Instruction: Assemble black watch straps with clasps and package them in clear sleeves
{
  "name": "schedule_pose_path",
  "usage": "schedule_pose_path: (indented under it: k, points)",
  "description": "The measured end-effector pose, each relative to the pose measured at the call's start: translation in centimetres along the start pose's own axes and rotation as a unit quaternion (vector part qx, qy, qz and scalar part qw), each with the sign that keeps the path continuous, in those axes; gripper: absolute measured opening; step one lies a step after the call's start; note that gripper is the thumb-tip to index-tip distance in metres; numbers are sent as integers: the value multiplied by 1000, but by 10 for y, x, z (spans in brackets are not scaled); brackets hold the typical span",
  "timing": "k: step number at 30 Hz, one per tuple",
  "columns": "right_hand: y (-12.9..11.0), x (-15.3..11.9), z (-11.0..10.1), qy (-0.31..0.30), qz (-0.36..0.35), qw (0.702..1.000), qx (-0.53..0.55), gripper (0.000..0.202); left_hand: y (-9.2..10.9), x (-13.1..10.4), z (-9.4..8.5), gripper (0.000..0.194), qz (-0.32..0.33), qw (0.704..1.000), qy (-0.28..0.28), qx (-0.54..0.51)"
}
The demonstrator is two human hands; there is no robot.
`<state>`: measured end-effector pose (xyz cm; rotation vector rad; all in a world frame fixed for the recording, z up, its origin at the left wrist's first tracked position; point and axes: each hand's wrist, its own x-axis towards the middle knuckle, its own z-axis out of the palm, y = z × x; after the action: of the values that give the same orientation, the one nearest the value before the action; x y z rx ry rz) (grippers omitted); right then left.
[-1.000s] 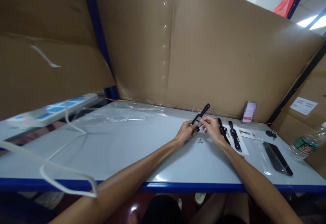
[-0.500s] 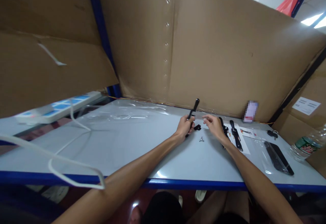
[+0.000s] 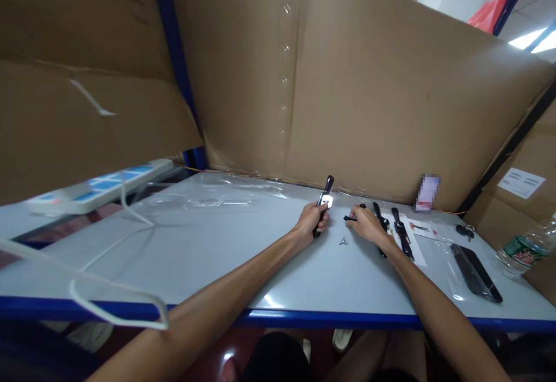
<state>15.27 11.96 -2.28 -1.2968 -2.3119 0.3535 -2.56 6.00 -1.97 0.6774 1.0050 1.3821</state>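
Observation:
My left hand (image 3: 311, 220) is closed around a black spokeshave (image 3: 329, 184), which it holds upright at a slant above the table. A shiny metal blade (image 3: 326, 201) shows at the tool's middle, by my left thumb. My right hand (image 3: 367, 224) pinches a small black part (image 3: 348, 218), partly hidden by the fingers. Between the hands, small silver screws (image 3: 343, 241) lie on the table. Just right of my right hand, a second black spokeshave (image 3: 381, 215) is partly covered by the hand and wrist. Another spokeshave (image 3: 402, 233) lies on a printed sheet (image 3: 417, 253).
On the right of the grey table (image 3: 208, 254) lie a black flat item in clear plastic (image 3: 475, 272), keys (image 3: 464, 231) and a plastic bottle (image 3: 521, 253). A phone-like object (image 3: 427, 192) leans at the back cardboard. At left are a power strip (image 3: 104, 188) and a white cable (image 3: 113, 283).
My right hand has picked up the small black part from the table and drawn it slightly right. My left hand has turned the spokeshave, so its bright blade now shows.

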Motion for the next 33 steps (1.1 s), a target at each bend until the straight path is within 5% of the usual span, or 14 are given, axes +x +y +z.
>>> schedule_pose_path:
  k: [3, 7, 11, 16, 24, 29, 33]
  points:
    - [4, 6, -6, 33, 50, 993, 99, 11, 1, -5, 3, 14, -34, 999, -32, 0]
    - [1, 12, -18, 102, 90, 937, 322, 18, 1, -9, 7, 22, -84, 994, -72, 0]
    - [-6, 10, -27, 96, 86, 901, 415, 26, -2, -11, 9, 28, -110, 989, -99, 5]
    - [-15, 6, -27, 52, 71, 903, 420, 24, -5, -10, 8, 52, -136, 981, -132, 32]
    - [-13, 10, -17, 40, 55, 915, 397, 31, -4, -9, 7, 61, -158, 968, -179, 81]
    - [-15, 8, -6, 54, 20, 939, 338, 14, -4, -10, 6, 47, -142, 965, -196, 100]
    - [-21, 3, -4, 108, -18, 976, 188, 8, -4, -12, 8, 27, -124, 971, -179, 97]
